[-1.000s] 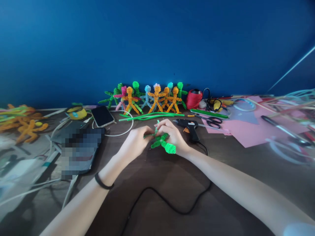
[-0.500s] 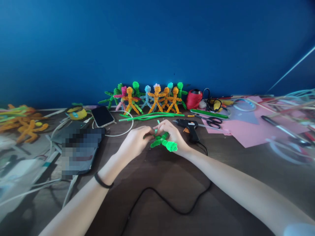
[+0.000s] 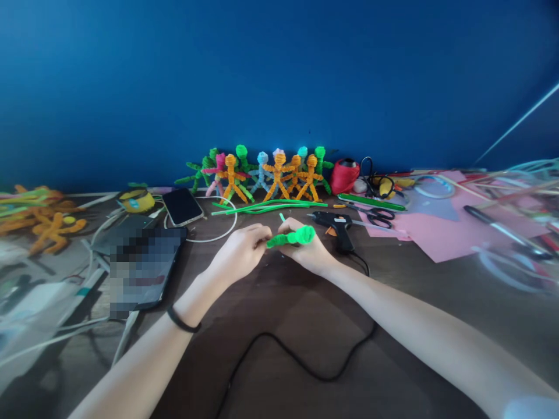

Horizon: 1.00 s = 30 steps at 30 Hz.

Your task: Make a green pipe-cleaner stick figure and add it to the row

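Both my hands meet over the middle of the dark wooden table (image 3: 305, 326). Between them is a green pipe-cleaner figure (image 3: 293, 237), lying roughly level with its round head to the right. My left hand (image 3: 238, 253) pinches its left end with curled fingers. My right hand (image 3: 305, 249) is closed round it from below and behind. A black band circles my left wrist. Just right of my right hand lies a black glue gun (image 3: 334, 224), whose cord (image 3: 301, 364) loops toward me.
A row of orange, green, blue and pink pipe-cleaner figures (image 3: 266, 171) leans on the blue wall. Loose green pipe cleaners (image 3: 271, 206), a phone (image 3: 182, 206), scissors (image 3: 378, 216), red thread (image 3: 345, 174), pink paper (image 3: 445, 230) and orange figures (image 3: 48, 224) lie around.
The green figure has been turned: its head rose from low near my right wrist to above my right fingers. My hands stayed in place.
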Each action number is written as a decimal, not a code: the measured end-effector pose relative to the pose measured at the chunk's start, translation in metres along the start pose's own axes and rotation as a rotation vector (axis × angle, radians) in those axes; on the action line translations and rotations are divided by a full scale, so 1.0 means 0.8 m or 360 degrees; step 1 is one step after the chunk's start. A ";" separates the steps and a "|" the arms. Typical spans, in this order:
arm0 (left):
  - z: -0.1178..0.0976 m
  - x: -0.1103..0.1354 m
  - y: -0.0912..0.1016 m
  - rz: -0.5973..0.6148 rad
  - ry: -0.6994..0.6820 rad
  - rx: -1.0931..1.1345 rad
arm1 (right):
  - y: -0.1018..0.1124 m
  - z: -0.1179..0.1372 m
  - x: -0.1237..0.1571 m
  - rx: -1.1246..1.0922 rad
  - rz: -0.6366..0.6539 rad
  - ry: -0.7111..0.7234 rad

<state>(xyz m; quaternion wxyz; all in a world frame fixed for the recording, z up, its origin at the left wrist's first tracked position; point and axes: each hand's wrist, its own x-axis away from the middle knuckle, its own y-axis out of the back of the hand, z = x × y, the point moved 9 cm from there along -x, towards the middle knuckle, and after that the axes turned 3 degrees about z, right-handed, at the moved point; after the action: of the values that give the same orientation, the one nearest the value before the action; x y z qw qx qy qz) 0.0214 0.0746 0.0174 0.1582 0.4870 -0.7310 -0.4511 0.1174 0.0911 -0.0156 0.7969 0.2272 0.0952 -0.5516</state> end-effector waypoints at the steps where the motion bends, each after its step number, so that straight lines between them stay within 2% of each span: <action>1: 0.003 0.000 0.002 -0.0030 0.0064 0.0073 | 0.000 -0.005 0.000 -0.0089 -0.0014 -0.0067; 4: 0.013 0.001 0.000 -0.0040 0.0252 0.0349 | -0.002 -0.015 0.000 -0.0311 -0.0034 -0.0183; 7: 0.019 0.002 -0.003 -0.0038 0.0337 0.0456 | -0.003 -0.016 0.000 -0.0384 -0.0021 -0.0218; 16: 0.026 0.003 -0.011 -0.0050 0.0353 0.0679 | -0.004 -0.026 0.000 -0.0583 -0.0014 -0.0379; 25: 0.028 0.002 -0.016 -0.0054 0.0278 0.0679 | -0.008 -0.024 0.001 -0.0756 -0.0040 -0.0470; 28: 0.034 0.001 -0.020 -0.0057 0.0333 0.0858 | -0.008 -0.029 0.002 -0.0827 -0.0076 -0.0471; 30: 0.043 0.001 -0.030 -0.0026 0.0438 0.1140 | -0.005 -0.035 0.002 -0.0847 -0.0121 -0.0459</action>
<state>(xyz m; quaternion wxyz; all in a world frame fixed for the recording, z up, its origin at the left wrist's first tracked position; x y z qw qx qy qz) 0.0114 0.0884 -0.0206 0.0710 0.5731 -0.8104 -0.0987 0.1172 0.1021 -0.0416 0.8125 -0.0739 0.1307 -0.5633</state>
